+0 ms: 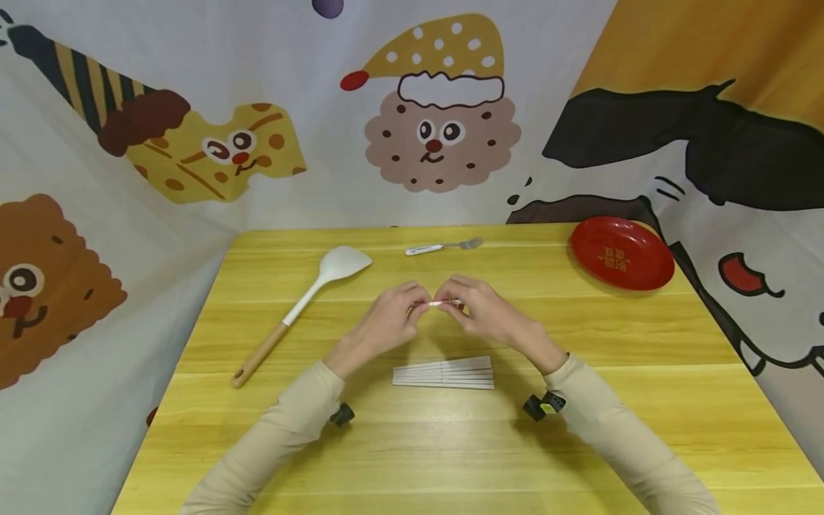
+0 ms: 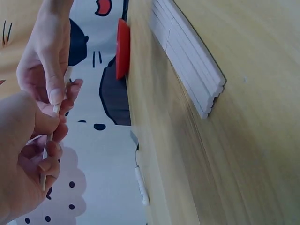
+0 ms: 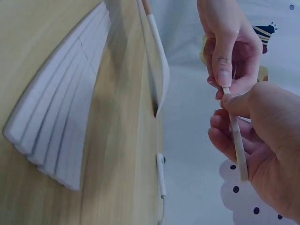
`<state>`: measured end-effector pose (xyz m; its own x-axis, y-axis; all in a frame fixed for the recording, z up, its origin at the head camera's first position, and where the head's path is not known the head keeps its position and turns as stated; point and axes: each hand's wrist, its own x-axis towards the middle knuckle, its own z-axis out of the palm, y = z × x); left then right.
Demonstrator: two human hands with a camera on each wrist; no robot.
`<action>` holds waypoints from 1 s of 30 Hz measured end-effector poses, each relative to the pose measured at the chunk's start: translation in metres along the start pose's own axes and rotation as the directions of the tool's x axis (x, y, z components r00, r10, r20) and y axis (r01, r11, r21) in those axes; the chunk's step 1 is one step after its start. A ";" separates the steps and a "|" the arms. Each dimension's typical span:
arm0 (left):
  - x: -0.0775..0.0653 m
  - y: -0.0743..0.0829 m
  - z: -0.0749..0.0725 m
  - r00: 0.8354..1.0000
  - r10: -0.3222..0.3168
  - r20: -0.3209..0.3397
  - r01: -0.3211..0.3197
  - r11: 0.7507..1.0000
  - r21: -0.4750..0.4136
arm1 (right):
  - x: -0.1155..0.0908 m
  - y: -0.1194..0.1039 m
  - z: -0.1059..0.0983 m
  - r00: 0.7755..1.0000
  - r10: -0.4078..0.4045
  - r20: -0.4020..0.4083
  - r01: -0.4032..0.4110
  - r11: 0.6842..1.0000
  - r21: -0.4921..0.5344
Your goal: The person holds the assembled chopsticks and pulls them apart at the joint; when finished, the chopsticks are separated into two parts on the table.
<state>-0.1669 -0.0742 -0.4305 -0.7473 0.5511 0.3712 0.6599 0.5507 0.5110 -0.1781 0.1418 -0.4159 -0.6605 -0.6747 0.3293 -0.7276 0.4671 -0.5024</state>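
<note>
My left hand and right hand meet over the middle of the table, fingertips nearly touching. Between thumbs and fingers both pinch a thin, pale, flat stick. In the right wrist view its lower end sticks out past the right hand's fingers; the left wrist view shows the stick running through both hands. Part of it is hidden by the fingers. Nearer to me than the hands, a stack of narrow white slats lies slightly spread like a fan, crossed by a thin dotted line.
On the left lies a white spatula with a wooden handle. A fork with a white handle rests toward the back edge. At the back right sits a red plate with gold writing. A cartoon-printed cloth hangs behind the wooden table.
</note>
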 end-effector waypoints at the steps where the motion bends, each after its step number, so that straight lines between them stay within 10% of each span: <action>1: 0.000 0.000 -0.001 1.000 -0.001 0.003 0.001 1.000 -0.002 | 0.000 0.000 0.000 1.000 -0.007 0.002 0.007 1.000 0.015; 10: -0.002 -0.002 -0.005 0.999 -0.005 0.038 0.006 0.999 -0.038 | -0.003 0.003 0.010 0.997 -0.064 -0.047 0.068 0.995 0.078; 18: -0.010 -0.037 -0.019 0.988 -0.152 0.026 0.154 0.975 -0.163 | -0.017 0.032 0.005 0.979 -0.038 -0.201 0.050 0.997 0.053; 30: 0.015 -0.068 -0.027 0.986 -0.158 0.046 0.160 0.987 -0.029 | -0.007 0.084 -0.020 0.992 0.122 -0.008 -0.122 0.987 -0.104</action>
<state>-0.2250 -0.1202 -0.4389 -0.8380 0.4853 0.2493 0.5296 0.6136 0.5857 -0.2382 0.1973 -0.4439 -0.7459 -0.6082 0.2716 -0.6566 0.6029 -0.4532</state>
